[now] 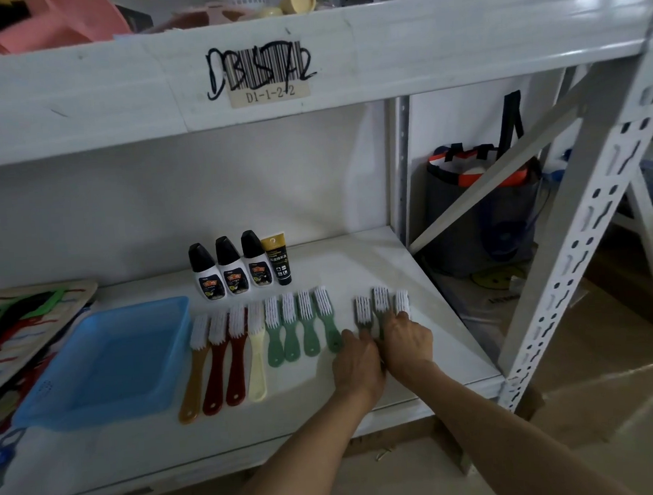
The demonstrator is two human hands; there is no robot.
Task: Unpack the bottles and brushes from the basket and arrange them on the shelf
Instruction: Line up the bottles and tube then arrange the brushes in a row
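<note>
The blue basket lies empty on the white shelf. Three white bottles with black caps and a black-and-gold tube stand in a row at the back. Several brushes lie side by side, bristles away from me: an amber one, two dark red, a cream one and several green. Three grey brushes lie further right. My left hand and my right hand rest on the grey brushes' handles, fingers curled over them.
A stack of colourful mats and blue scissors lie at the shelf's left. A dark bag with orange trim stands on the floor to the right behind a diagonal brace. The upper shelf holds pink and cream wares.
</note>
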